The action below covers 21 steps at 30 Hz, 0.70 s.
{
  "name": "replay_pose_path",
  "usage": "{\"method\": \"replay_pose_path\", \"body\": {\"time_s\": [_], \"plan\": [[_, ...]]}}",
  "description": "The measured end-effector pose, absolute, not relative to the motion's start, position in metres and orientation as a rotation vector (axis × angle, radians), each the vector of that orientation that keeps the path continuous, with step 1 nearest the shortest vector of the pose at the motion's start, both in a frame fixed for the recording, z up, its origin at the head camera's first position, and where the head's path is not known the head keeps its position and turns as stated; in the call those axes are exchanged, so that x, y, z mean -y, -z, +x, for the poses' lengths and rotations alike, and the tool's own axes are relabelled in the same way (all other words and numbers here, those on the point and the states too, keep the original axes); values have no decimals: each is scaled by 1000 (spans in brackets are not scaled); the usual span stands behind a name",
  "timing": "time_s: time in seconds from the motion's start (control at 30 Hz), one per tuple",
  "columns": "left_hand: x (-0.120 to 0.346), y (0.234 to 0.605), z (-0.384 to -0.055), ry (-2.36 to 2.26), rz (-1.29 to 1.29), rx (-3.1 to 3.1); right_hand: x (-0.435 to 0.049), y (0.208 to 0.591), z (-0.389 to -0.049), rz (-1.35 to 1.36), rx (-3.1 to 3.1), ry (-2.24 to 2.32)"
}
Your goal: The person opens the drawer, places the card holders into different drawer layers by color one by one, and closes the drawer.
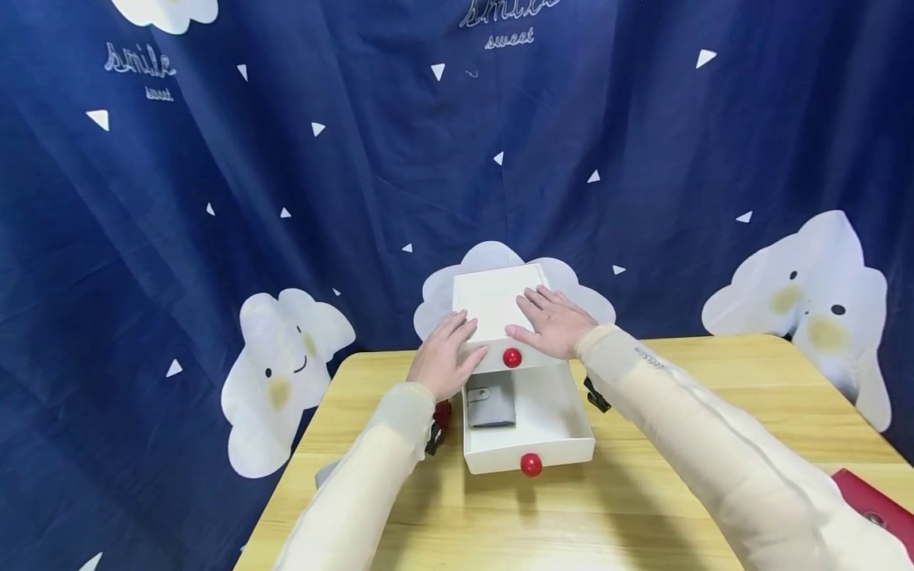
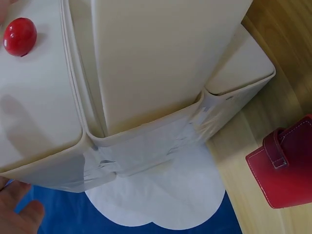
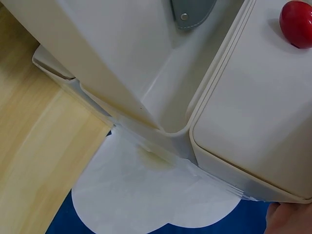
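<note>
The white cabinet (image 1: 494,303) stands on the table (image 1: 557,539), near its far edge, in front of the blue curtain (image 1: 385,159). Both hands are released and grasp nothing. The left hand (image 1: 446,357) rests on the left edge of the cabinet's top, with the thumb spread toward the front. The right hand (image 1: 553,323) lies on the right part of the cabinet's top, its fingers straight.

The cabinet has three drawers. The top drawer, which has a red knob (image 1: 512,358), is closed, and the lowest is closed too. The middle drawer (image 1: 546,404) is pulled out to the cabinet's front, and its own red ball (image 1: 531,465) is on its face. Inside it, at the left side, is a grey wallet (image 1: 491,404) with a snap strap.

Left of the cabinet, a red wallet (image 2: 287,165) lies on the table. Well to the cabinet's right, nearer the person, is a red case (image 1: 874,507), partly behind the right sleeve (image 1: 643,388).
</note>
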<state>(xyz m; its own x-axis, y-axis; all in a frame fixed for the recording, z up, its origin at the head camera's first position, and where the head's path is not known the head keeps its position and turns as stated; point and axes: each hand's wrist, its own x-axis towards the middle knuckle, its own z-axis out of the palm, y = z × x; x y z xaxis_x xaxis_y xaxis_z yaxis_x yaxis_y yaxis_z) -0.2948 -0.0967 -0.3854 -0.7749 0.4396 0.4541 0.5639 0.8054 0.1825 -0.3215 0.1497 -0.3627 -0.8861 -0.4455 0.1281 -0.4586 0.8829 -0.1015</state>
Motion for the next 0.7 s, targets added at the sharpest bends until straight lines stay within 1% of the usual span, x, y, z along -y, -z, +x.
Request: {"method": "replay_pose_path", "body": {"time_s": [0.37,0.7], "plan": [[111,387,-284,515,-772,2576,-150,369,-327,720,2935,-196],[139,389,-272,482,-713,2607,-151,361,-321,724,2962,-220]]}}
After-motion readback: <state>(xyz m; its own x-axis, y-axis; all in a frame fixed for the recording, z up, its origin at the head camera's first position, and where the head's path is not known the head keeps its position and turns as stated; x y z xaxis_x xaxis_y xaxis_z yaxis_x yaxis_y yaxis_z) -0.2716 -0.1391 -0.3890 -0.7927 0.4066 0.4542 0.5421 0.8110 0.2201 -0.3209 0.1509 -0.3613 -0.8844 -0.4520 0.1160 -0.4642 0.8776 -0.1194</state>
